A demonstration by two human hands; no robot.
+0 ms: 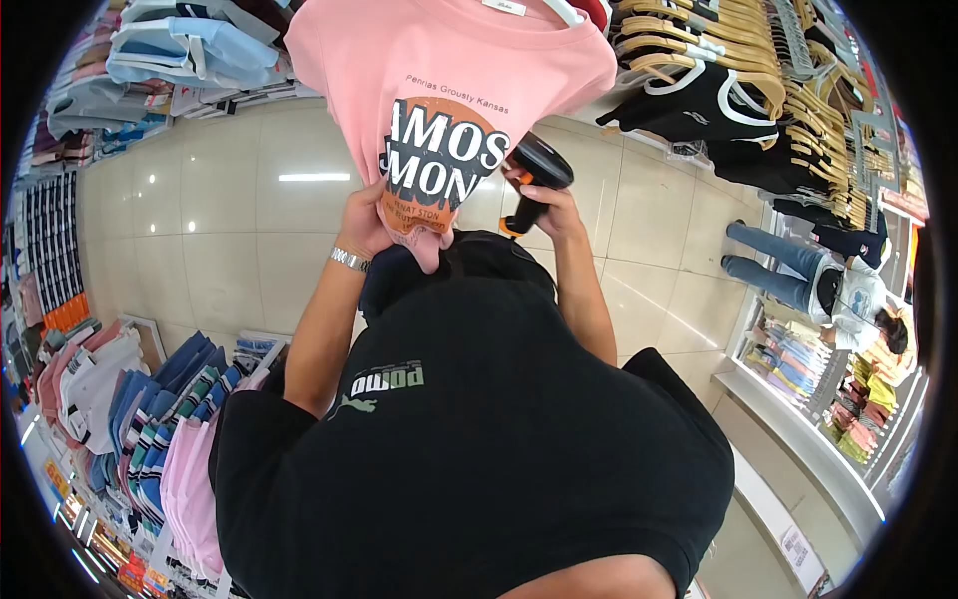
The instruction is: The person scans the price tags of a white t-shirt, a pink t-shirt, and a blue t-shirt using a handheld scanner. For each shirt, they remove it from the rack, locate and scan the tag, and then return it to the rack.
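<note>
A pink T-shirt [349, 50] with a dark and orange printed design hangs in front of me, a white hanger [565, 10] at its neckline. My left hand [366, 222], with a metal-banded watch [349, 260] on the wrist, is closed on the lower part of the shirt, its fingertips partly hidden by the fabric. Just right of the shirt, my right hand [555, 214] is wrapped round the handle of a black barcode scanner [544, 160] with orange parts. The scanner's head is close to the shirt's right edge.
Wooden hangers [689, 45] with black tops [694, 105] hang at upper right. Folded clothes [190, 50] lie at upper left, with hanging garments [150, 419] at lower left. Another person [798, 270] stands at right near a low shelf [788, 374]. Tiled floor [239, 190] lies between the racks.
</note>
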